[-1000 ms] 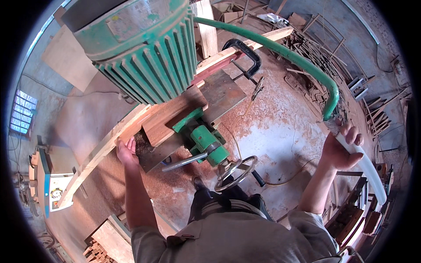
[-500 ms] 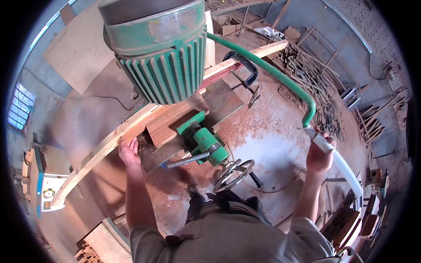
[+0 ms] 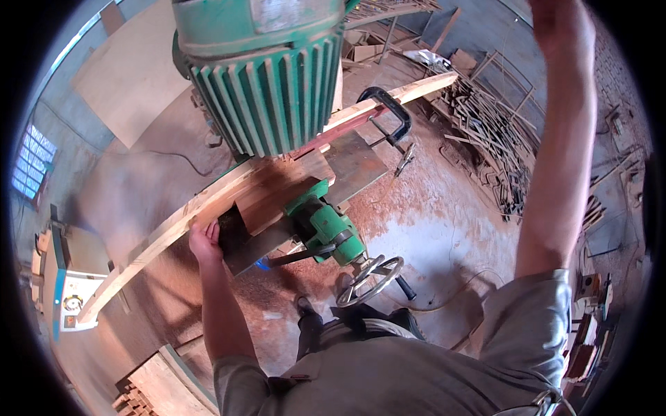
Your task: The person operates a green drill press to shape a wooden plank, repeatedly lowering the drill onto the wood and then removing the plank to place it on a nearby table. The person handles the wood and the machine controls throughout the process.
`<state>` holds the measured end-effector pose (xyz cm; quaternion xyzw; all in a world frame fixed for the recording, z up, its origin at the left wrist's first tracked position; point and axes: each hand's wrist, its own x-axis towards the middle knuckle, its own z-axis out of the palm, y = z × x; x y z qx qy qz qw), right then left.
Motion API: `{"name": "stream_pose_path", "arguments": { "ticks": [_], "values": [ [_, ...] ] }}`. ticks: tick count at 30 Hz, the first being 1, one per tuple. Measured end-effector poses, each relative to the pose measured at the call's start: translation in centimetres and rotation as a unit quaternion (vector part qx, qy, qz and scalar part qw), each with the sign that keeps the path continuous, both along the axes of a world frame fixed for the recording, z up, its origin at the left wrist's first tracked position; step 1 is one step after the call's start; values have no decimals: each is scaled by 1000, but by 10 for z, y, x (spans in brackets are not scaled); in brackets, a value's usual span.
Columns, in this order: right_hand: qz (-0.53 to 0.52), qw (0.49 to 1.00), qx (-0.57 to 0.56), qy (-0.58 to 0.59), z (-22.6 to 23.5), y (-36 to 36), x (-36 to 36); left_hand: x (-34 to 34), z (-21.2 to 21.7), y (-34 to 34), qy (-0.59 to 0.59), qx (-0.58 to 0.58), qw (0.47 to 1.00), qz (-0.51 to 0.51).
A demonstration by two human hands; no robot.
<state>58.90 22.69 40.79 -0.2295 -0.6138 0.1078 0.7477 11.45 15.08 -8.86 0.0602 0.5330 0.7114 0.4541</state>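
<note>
At the long pale wooden beam (image 3: 163, 232), my left hand (image 3: 206, 243) grips the near edge, thumb against the wood and fingers partly hidden. My right arm reaches far up to the right; my right hand (image 3: 565, 28) is cut off by the upper rim, its fingers out of sight. The beam lies across the machine table (image 3: 354, 163), under a ribbed green motor (image 3: 270, 97). A reddish-brown wooden block (image 3: 281, 194) sits between the beam and a green screw vise (image 3: 326, 225).
A handwheel (image 3: 370, 281) stands just in front of my body. A black C-clamp (image 3: 392, 114) grips the beam's far right part. Scrap strips (image 3: 485, 132) are heaped at the far right. A white control cabinet (image 3: 73, 301) stands beside the beam's left end.
My right hand has swung from the right side up to the top rim; the green lever with its white handle has left view. The motor has shifted up and right. My left hand stays.
</note>
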Motion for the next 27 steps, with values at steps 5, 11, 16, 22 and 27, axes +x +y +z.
{"name": "stream_pose_path", "arguments": {
  "ticks": [5,11,16,22,27],
  "values": [
    [125,805,-319,-484,-216,-56,-129,-9,-4,-20,0,-26,997,73],
    [274,639,-407,-592,-345,-115,-215,-4,-2,-8,16,-29,999,38],
    [586,532,-526,311,-433,-30,-31,-2,5,-13,7,-30,999,44],
    [56,718,-688,95,-448,-74,28,-8,7,-14,-68,15,997,25],
    [-29,715,-682,150,-455,-145,64,-38,22,-29,-68,16,997,35]
  ]
}}
